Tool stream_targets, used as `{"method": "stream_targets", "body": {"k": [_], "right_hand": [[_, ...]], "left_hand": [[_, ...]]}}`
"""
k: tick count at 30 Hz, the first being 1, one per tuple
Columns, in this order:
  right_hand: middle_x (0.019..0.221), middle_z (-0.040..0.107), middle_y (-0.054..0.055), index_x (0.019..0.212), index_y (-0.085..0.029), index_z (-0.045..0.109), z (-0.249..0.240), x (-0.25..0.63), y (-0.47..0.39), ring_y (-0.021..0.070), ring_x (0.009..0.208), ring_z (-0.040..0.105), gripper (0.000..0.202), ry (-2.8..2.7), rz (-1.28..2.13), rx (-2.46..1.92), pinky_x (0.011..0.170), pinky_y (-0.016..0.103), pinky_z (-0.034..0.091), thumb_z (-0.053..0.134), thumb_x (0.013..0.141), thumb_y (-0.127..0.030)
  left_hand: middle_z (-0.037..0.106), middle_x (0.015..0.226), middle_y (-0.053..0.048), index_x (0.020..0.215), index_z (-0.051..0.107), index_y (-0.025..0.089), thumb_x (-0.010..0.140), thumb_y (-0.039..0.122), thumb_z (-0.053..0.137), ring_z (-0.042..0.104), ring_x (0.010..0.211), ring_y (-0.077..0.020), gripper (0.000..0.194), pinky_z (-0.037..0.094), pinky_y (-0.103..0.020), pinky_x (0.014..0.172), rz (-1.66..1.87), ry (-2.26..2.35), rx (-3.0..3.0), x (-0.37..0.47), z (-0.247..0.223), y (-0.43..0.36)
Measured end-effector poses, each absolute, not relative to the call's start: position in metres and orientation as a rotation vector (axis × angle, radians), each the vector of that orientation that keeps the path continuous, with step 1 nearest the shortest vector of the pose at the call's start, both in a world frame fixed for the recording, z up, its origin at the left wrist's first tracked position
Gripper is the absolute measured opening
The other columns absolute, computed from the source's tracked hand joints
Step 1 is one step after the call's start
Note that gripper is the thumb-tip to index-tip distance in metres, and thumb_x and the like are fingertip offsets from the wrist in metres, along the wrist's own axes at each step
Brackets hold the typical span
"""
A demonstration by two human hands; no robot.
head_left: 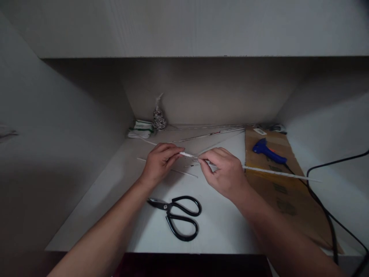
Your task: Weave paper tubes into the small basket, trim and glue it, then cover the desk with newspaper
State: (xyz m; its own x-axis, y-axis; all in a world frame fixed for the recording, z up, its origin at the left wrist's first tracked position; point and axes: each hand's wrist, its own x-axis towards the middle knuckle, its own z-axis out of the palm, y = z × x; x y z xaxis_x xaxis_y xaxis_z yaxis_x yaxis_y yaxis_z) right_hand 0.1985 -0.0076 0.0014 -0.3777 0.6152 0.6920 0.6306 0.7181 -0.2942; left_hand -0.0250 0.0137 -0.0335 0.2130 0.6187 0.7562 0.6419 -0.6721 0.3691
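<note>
In the head view, a white worktop is enclosed by pale side walls and a back wall, and overhung by a pale panel. Above the middle of the worktop, a slim white tip is pinched between the thumb and fingers of the left hand. The right hand is closed, its thumb and fingertips pressed together close beside that tip; a long white rod is seen to stick out from behind it, over the cardboard. Whether tip and rod are joined cannot be told. A short thin stick is laid below the left hand, and longer sticks are strewn along the back. Black-handled scissors are placed nearer the front edge, blades pointed left. At the back left, a folded cloth is set beside a small woven piece. On the right, a blue glue gun is rested on brown cardboard, with black cable looped beyond.
</note>
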Motion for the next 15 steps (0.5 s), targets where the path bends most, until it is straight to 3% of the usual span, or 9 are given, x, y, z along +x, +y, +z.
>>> {"method": "stream_targets", "body": {"k": [15], "right_hand": [[0.077,0.067,0.002,0.08,-0.021,0.064,-0.0054,0.1984,-0.0036,0.0174,0.075,0.059,0.011,-2.184,-0.033,-1.033,0.07,0.028,0.042,0.058,0.088,-0.016]], "left_hand": [[0.072,0.091,-0.005,0.107,0.073,0.025,0.091,0.03,0.06,0.06,0.087,-0.0178,0.021,0.048,-0.031,0.079,-1.306,-1.262,-2.477,-0.021,-0.0324,0.0105]]}}
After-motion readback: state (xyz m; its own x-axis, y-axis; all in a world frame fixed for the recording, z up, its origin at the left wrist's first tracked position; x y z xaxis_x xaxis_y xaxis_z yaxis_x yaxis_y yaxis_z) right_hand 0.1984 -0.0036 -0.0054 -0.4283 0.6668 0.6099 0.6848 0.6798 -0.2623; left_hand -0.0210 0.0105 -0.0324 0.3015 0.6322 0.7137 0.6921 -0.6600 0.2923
